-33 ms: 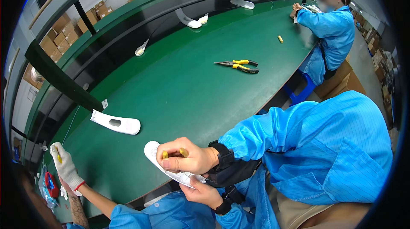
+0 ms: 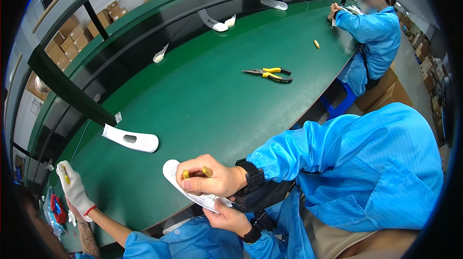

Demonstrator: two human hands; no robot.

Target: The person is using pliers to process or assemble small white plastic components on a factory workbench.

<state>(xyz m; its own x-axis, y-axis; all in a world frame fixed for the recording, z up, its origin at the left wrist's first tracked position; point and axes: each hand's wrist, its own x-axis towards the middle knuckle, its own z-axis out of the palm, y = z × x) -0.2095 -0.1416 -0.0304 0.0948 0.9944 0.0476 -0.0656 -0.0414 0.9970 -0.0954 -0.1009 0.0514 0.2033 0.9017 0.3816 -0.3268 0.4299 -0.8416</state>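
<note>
My right hand (image 2: 208, 180) is closed around a small yellow piece (image 2: 206, 172), whose yellow ends show between the fingers. It rests on top of a flat white plastic part (image 2: 171, 169) with a rounded end. My left hand (image 2: 230, 218) grips that white part from underneath, at the near edge of the green table (image 2: 207, 104). Both wrists wear black straps below blue sleeves. Most of the white part is hidden by my hands.
Another white part with an oval hole (image 2: 131, 139) lies to the left. Yellow-handled pliers (image 2: 270, 74) lie mid-table, and a small yellow piece (image 2: 317, 44) lies farther off. A co-worker's white-gloved hand (image 2: 73, 187) is at lower left. Another person in blue (image 2: 371, 32) sits at the far right.
</note>
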